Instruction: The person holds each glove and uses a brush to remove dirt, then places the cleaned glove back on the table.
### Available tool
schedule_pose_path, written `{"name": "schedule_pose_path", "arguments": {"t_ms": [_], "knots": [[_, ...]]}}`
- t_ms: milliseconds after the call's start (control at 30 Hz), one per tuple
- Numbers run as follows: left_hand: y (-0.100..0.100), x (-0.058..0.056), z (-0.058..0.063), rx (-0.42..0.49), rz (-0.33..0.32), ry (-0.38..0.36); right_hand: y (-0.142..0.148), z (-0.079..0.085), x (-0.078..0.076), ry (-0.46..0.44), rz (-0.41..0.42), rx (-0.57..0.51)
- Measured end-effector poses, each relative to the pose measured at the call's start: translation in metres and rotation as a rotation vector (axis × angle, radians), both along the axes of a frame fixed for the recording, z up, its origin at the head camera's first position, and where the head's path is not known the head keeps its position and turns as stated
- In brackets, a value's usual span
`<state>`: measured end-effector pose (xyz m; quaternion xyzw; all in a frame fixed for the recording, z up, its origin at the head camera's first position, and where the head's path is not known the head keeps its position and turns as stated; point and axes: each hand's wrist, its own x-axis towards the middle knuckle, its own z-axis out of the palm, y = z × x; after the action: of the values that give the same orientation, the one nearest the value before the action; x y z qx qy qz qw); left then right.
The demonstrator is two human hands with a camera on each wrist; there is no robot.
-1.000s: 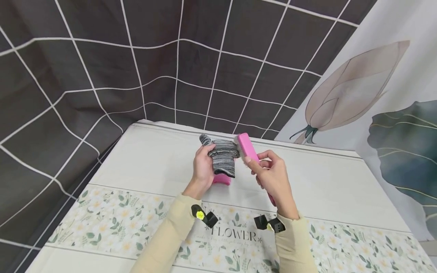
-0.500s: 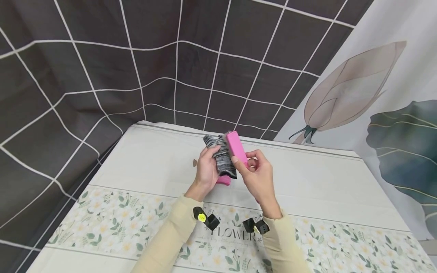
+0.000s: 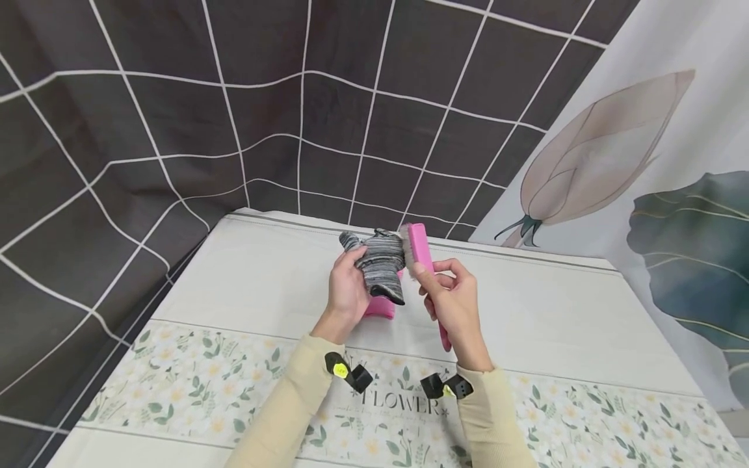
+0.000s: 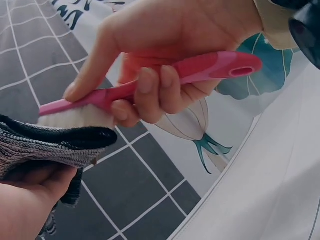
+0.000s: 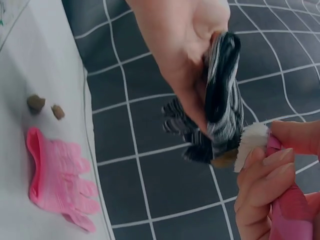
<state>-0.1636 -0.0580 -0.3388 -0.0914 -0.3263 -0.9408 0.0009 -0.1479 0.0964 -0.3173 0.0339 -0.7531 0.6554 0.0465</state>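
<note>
My left hand grips a grey-and-black striped knit glove, thumb on top, holding it up over the table. Its dark cuff faces the left wrist camera, and the glove's fingers dangle below in the right wrist view. A brown patch shows on the knit near the bristles. In my right hand is a pink scrub brush, held by the handle with the thumb along the back of its head. White bristles press against the knit near the cuff.
A pink glove lies on the white table beneath the hands, partly hidden in the head view. Beside it sit two small brown lumps. A dark grid-patterned curtain rises behind the table's far edge.
The brush swept left across the striped glove, then came back right to its edge, tilting so the bristles show. The left hand shifted slightly with the glove.
</note>
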Motion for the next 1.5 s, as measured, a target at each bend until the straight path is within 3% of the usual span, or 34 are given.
{"name": "schedule_pose_path", "arguments": {"t_ms": [467,700,1000,1167,1333,1400,1500], "knots": [[0.004,0.008,0.002,-0.067,-0.087,-0.045,0.019,-0.001,-0.005,0.026,-0.052,0.078],[0.004,0.008,0.001,-0.099,-0.067,-0.055,0.023,0.0,-0.005,0.041,-0.086,0.095],[0.004,0.007,0.002,-0.136,-0.028,-0.025,0.017,0.007,0.0,0.131,0.015,0.066],[0.005,0.009,0.005,-0.242,0.009,0.0,0.016,0.006,0.001,0.172,0.009,0.049],[0.007,0.013,0.008,-0.413,0.079,0.124,0.011,0.001,-0.001,0.195,0.049,0.02],[0.006,0.013,0.01,-0.404,0.06,0.17,0.009,0.0,-0.001,0.189,0.058,0.002],[0.003,0.012,0.012,-0.272,-0.067,0.164,0.007,0.003,0.001,0.178,0.047,-0.052]]}}
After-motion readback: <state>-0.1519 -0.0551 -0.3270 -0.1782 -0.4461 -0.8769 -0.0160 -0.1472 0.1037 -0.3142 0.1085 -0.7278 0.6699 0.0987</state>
